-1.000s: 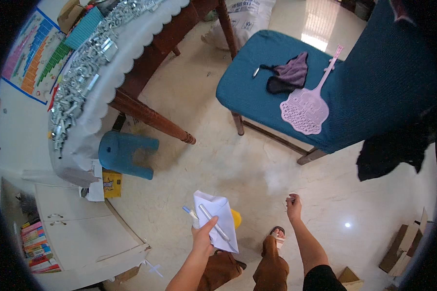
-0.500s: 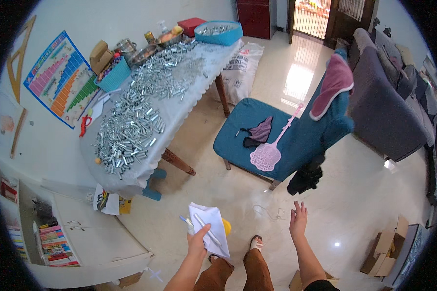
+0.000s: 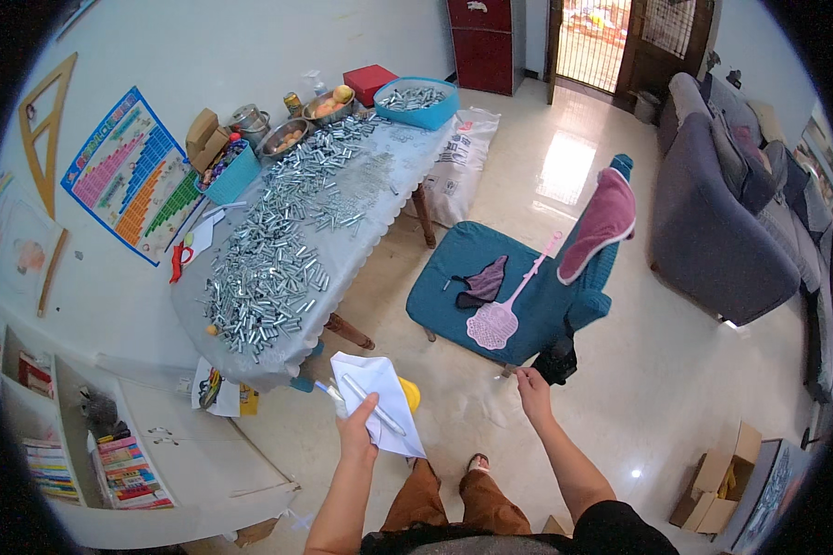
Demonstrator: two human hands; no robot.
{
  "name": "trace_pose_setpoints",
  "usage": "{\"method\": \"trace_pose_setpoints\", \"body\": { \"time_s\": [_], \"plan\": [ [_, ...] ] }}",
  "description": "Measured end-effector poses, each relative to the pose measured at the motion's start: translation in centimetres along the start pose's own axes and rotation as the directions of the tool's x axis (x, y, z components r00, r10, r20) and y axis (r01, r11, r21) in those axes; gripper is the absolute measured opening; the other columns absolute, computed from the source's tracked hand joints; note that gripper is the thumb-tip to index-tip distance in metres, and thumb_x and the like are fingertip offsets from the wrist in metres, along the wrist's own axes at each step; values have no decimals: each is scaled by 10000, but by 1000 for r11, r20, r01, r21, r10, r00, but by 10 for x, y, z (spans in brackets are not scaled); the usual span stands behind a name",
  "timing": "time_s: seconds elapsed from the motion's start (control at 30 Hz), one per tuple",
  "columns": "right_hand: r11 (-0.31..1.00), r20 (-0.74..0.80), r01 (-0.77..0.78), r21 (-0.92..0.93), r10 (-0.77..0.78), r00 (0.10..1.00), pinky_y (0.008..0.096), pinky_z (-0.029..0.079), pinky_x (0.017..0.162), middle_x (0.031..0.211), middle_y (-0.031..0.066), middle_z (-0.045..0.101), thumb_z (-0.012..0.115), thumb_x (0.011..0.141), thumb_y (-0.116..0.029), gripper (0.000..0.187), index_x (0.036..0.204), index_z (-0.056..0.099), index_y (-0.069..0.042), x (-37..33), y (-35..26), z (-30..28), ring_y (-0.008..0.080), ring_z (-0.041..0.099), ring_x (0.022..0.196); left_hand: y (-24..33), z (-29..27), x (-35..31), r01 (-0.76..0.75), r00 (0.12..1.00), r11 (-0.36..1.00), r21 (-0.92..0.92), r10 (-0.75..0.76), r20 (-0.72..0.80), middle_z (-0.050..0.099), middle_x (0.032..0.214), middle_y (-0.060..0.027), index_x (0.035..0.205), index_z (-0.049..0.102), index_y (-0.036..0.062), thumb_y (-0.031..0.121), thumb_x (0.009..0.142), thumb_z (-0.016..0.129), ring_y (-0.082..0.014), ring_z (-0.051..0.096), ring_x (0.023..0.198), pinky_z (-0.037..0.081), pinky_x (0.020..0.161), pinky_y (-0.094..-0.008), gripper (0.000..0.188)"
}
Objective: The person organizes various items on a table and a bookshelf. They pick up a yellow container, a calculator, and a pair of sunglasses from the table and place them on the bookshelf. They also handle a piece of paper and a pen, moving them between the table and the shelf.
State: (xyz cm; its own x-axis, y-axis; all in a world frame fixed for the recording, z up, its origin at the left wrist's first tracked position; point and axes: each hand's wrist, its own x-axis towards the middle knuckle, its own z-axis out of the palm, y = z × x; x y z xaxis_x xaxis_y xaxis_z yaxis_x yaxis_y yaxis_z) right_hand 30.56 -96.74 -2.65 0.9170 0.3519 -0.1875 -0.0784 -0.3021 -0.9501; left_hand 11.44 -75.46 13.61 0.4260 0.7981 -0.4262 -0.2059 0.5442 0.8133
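Note:
My left hand [image 3: 358,430] is closed around folded white paper [image 3: 372,379], pinning a white pen-like stick [image 3: 372,403] against it with the thumb. More slim sticks, one blue-tipped, poke out beside that hand. Something yellow [image 3: 411,395] shows behind the paper. My right hand [image 3: 533,393] is near the front leg of the teal chair [image 3: 463,254], fingertips drawn together; what they pinch, if anything, is too small to make out. A black item [image 3: 556,361] hangs from the chair just beyond it. On the seat are a pink fly swatter [image 3: 493,326] and a purple-black cloth [image 3: 484,281].
To the left, a long table [image 3: 366,199] bears a heap of small metal tubes [image 3: 268,268], bowls and a blue basket [image 3: 231,176]. Bookshelves [image 3: 74,435] stand near left, a grey sofa [image 3: 722,222] far right, an open carton [image 3: 717,486] near right. A purple cloth [image 3: 600,222] drapes the chair back.
My right hand has moved left and forward toward the chair, and its spread fingers have come together. The left hand, still holding the paper, has shifted slightly left and forward. The view has tilted.

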Motion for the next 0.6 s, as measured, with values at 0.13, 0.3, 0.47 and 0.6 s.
{"method": "trace_pose_setpoints", "body": {
  "time_s": [0.13, 0.3, 0.47, 0.6],
  "plan": [
    [995, 167, -47, 85, 33, 985, 199, 358, 439, 615, -1, 500, 464, 882, -160, 184, 940, 593, -42, 50, 10, 47, 58, 440, 520, 10, -18, 43, -17, 1000, 999, -28, 17, -21, 541, 1053, -104, 1183, 414, 18, 15, 721, 620, -245, 543, 946, 448, 838, -359, 506],
    [997, 245, -78, -5, 77, 966, 226, 403, 479, 691, 28, 566, 441, 872, -100, 207, 1003, 594, -53, 122, 16, 117, 84, 487, 564, 44, -17, 103, 0, 1000, 996, -87, -2, -22, 514, 1109, -113, 1219, 380, 23, -30, 711, 623, -247, 520, 996, 430, 856, -357, 566],
    [936, 219, -204, -285, 271, 937, 269, 454, 593, 720, 79, 621, 535, 825, -173, 233, 982, 576, -6, 175, 9, 167, 146, 592, 648, 73, -2, 194, 29, 999, 997, -72, -32, -34, 527, 1085, -116, 1202, 395, 16, -48, 708, 612, -245, 531, 974, 437, 839, -357, 543],
    [835, 110, -186, -518, 280, 954, 312, 471, 623, 742, 114, 633, 577, 802, -224, 308, 1031, 533, -22, 228, 67, 217, 206, 626, 691, 94, 6, 247, 3, 999, 1000, 17, -3, -37, 525, 1083, -123, 1207, 390, 8, -44, 695, 627, -250, 529, 978, 438, 840, -361, 567]
  ]
}}
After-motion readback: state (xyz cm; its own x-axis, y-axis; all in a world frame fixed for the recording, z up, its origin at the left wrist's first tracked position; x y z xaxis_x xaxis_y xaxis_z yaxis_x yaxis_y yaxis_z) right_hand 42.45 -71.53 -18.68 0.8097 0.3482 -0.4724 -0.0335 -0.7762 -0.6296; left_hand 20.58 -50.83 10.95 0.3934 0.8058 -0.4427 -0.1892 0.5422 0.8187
